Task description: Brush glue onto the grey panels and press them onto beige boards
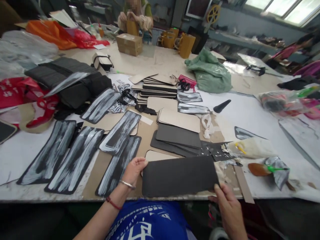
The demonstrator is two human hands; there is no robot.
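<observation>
A flat black rectangular panel (pixel 180 176) is held up by its two ends over the table's front edge. My left hand (pixel 136 170) pinches its upper left corner. At its lower right corner, my right hand (pixel 226 196) grips between thumb and fingers. Behind it lie more black panels (pixel 178 136) and a stack of beige panels (pixel 180 120). To the left, several black panels streaked with white glue-like smears (pixel 77 156) are spread out. Right of the held panel are a white bag with pale smears (pixel 252 148) and a brown, green-handled tool (pixel 260 169).
At the left, black padded bundles (pixel 72 80) sit beside red and orange bags (pixel 50 33). A green bag (pixel 210 71) and a cardboard box (pixel 129 45) stand farther back. Across the table, a person (pixel 135 20) works with both hands. A black cone-shaped piece (pixel 222 106) lies at right.
</observation>
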